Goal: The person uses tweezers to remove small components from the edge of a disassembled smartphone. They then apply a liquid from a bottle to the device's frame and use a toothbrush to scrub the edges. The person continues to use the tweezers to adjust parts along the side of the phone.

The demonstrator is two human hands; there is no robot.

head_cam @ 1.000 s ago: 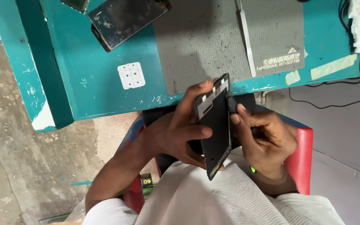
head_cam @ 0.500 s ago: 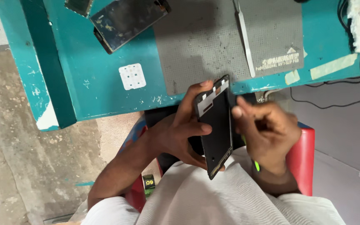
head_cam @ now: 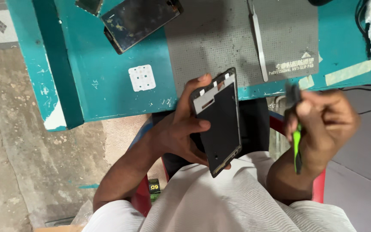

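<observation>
My left hand (head_cam: 181,129) grips a black phone frame (head_cam: 220,122) by its long edge, holding it upright over my lap, its inner side towards me. My right hand (head_cam: 323,124) is off to the right of the frame, apart from it, and blurred. It is closed around a thin tool with a green handle (head_cam: 296,146) and a dark tip that points up.
A teal table (head_cam: 108,81) lies ahead with a grey anti-slip mat (head_cam: 220,34), metal tweezers (head_cam: 258,41), a dark phone screen (head_cam: 140,19), a small white square pad (head_cam: 141,77) and black cables (head_cam: 361,21). A red chair (head_cam: 318,189) is under me; concrete floor lies to the left.
My right hand has pulled away from the phone frame to the right, taking the green-handled tool with it. My left hand keeps the frame in nearly the same place.
</observation>
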